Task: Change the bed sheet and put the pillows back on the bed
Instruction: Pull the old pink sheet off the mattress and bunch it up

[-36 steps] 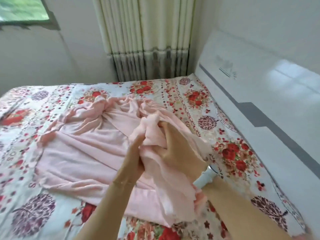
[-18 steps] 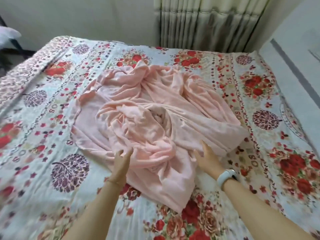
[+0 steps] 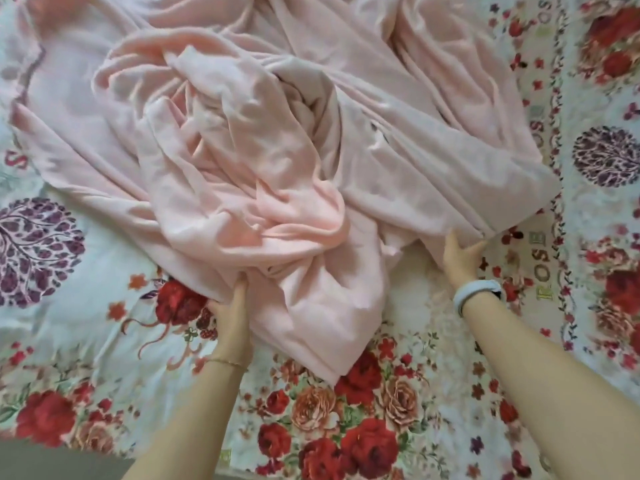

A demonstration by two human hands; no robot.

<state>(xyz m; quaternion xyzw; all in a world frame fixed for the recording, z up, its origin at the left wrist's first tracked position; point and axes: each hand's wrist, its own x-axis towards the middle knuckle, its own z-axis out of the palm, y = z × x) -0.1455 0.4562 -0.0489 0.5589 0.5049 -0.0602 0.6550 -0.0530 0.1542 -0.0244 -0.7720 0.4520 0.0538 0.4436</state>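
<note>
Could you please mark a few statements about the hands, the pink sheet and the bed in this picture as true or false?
1. The pink sheet lies bunched on the floral sheet. True.
2. The left hand is on the pink sheet's near edge. True.
3. The right hand holds a pillow. False: it is at the edge of the pink sheet, and no pillow is in view.
4. A wristband is on the left wrist. False: it is on the right wrist.
5. The pink sheet is spread flat over the whole bed. False: it is crumpled, with floral sheet showing around it.
</note>
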